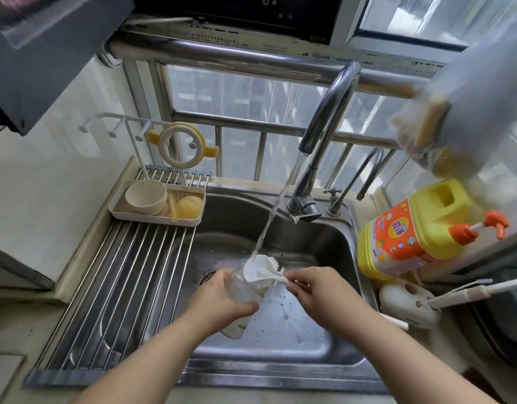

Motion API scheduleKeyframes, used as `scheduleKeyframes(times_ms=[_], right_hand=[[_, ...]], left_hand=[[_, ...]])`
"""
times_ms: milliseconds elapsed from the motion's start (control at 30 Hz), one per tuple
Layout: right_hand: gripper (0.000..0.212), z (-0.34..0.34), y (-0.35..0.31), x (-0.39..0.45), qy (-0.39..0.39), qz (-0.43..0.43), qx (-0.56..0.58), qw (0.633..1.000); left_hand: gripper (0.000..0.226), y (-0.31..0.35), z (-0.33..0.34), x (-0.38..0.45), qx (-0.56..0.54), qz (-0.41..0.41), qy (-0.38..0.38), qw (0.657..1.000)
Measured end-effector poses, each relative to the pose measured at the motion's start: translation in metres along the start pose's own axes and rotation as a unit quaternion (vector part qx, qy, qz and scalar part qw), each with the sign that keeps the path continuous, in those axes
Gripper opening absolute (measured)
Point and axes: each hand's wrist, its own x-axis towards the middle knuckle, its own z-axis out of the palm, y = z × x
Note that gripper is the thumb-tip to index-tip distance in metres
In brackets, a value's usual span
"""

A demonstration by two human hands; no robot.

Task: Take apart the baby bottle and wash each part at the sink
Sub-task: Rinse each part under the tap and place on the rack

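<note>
Over the steel sink, my left hand grips the clear baby bottle body, tilted with its mouth up and to the right. My right hand pinches the handle of a white bottle brush, whose head sits at the bottle's mouth. Water from the tall faucet runs onto the brush head. In the beige tray at the sink's back left lie a beige cap, a yellow dome-shaped part and a straw-like piece. A handled ring hangs on the white rack.
A roll-up steel drying rack covers the sink's left side. A yellow detergent jug with an orange pump stands at the right. Beside it are a white brush holder and a small second tap. Window bars run behind.
</note>
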Motion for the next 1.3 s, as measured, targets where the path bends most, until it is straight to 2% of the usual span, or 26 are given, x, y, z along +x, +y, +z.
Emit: scheduleKeyframes(times_ms=[167,333,400,533,700,767,833,933,1100,1233,1300], right_hand=[[0.021,0.008,0.020,-0.002,-0.027,0.017,-0.107,0.994],[0.022,0.017,0.011,0.003,0.027,0.021,0.038,0.999],[0.022,0.020,0.012,0.003,0.010,0.038,0.042,0.998],[0.023,0.023,0.021,-0.003,-0.012,0.097,0.085,0.992],[0.033,0.037,0.013,-0.005,-0.036,0.100,0.123,0.987],[0.032,0.039,0.014,-0.009,-0.046,0.105,0.129,0.985],[0.029,0.040,0.015,-0.007,-0.036,0.112,0.129,0.985],[0.027,0.045,0.011,-0.002,-0.028,0.123,0.149,0.981],[0.029,0.038,0.020,-0.012,-0.069,0.110,0.129,0.983],[0.030,0.036,0.017,-0.001,-0.031,0.110,0.131,0.985],[0.028,0.038,0.013,-0.001,-0.031,0.104,0.137,0.985]], left_hand=[[0.061,0.001,-0.007,0.002,-0.044,-0.032,-0.022,0.998],[0.055,0.004,-0.006,0.002,-0.129,-0.094,-0.072,0.985],[0.058,0.002,-0.010,0.003,-0.183,-0.137,-0.099,0.969],[0.087,-0.006,-0.006,0.002,-0.271,-0.192,-0.151,0.931],[0.067,-0.007,0.001,0.006,-0.441,-0.241,-0.146,0.852],[0.070,-0.011,0.001,0.004,-0.470,-0.229,-0.150,0.839],[0.069,-0.012,0.003,0.000,-0.476,-0.213,-0.158,0.839],[0.053,-0.010,0.001,-0.005,-0.476,-0.193,-0.161,0.843],[0.073,-0.016,-0.008,-0.005,-0.449,-0.169,-0.102,0.871],[0.064,-0.011,-0.007,-0.007,-0.460,-0.148,-0.109,0.868],[0.066,-0.010,-0.009,-0.008,-0.438,-0.126,-0.116,0.882]])
